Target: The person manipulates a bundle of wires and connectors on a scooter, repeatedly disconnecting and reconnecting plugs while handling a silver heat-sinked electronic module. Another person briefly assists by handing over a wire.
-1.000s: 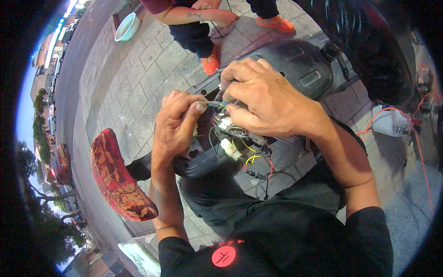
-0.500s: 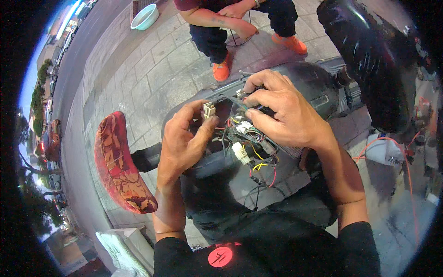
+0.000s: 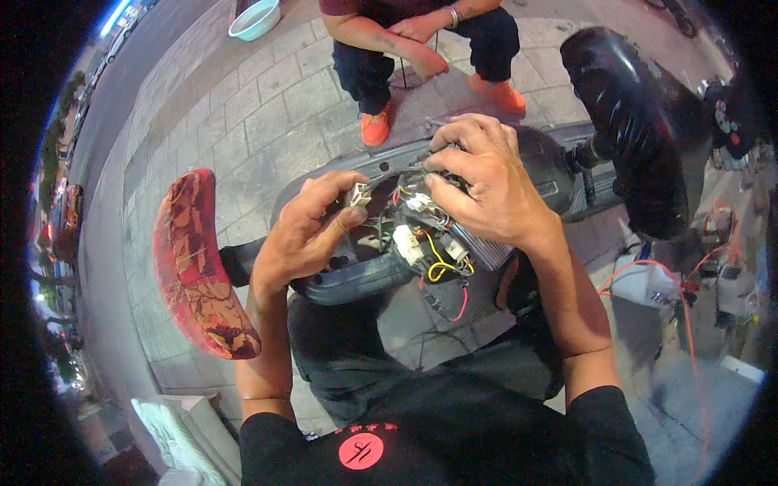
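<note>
My left hand (image 3: pixel 308 227) holds a white plastic connector (image 3: pixel 359 194) between thumb and fingers, above the open body of a black vehicle deck (image 3: pixel 348 283). My right hand (image 3: pixel 494 182) is bent over the bundle of wires, its fingers closed on something I cannot make out among dark leads. Below and between my hands hang more white connectors (image 3: pixel 407 240), yellow wire loops (image 3: pixel 440 265) and a thin red wire (image 3: pixel 463 308), beside a ridged metal box (image 3: pixel 493 252). A red patterned padded piece (image 3: pixel 190 259) sits left of my left arm.
A person in orange shoes (image 3: pixel 373 49) sits across from me. A large black rounded piece (image 3: pixel 624 130) stands at the right, near orange cables (image 3: pixel 685 296). A pale blue basin (image 3: pixel 254 20) is at top left, beside a road with vehicles (image 3: pixel 70 220). A pale cushion (image 3: pixel 170 429) lies lower left.
A second ago my hands met at a cable; since then they have moved apart, and my left hand now shows a white connector. The whole view has shifted.
</note>
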A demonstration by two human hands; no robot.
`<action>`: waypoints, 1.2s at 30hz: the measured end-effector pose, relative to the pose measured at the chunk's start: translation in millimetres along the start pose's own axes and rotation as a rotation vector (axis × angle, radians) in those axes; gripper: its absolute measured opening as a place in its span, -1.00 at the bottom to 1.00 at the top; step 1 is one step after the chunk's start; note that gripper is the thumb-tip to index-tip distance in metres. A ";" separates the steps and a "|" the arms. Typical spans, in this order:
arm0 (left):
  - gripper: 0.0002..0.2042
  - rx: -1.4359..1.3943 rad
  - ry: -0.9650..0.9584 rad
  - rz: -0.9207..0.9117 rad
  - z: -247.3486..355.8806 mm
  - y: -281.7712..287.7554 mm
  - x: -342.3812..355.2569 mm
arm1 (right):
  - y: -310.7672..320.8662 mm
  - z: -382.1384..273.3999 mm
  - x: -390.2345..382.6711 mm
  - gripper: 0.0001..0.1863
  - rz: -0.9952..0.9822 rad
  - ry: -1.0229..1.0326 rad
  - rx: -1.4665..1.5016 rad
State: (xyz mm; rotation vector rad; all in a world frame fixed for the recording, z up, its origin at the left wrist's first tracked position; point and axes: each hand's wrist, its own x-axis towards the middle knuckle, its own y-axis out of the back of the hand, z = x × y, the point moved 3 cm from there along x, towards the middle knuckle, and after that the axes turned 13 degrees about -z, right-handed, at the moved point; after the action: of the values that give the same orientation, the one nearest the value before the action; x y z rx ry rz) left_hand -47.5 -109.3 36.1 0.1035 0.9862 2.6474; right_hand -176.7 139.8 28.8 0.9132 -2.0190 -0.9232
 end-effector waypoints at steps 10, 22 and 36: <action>-0.61 -0.071 -0.113 0.162 -12.5 -7.7 2.6 | 6.5 -39.4 37.0 -0.42 -0.198 0.178 -0.003; -0.63 -0.035 -0.201 0.137 -16.2 -7.5 3.2 | 0.3 -36.9 53.2 -0.68 -0.213 0.449 -0.062; -0.67 -0.023 -0.181 0.147 -15.0 -9.2 4.3 | 8.5 -33.4 49.4 -0.64 -0.273 0.510 -0.207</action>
State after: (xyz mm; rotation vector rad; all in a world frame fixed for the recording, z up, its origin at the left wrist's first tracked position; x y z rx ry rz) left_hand -51.7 -110.7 18.5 0.4180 0.9196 2.7205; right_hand -175.8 93.5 67.3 1.1856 -1.3665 -0.9104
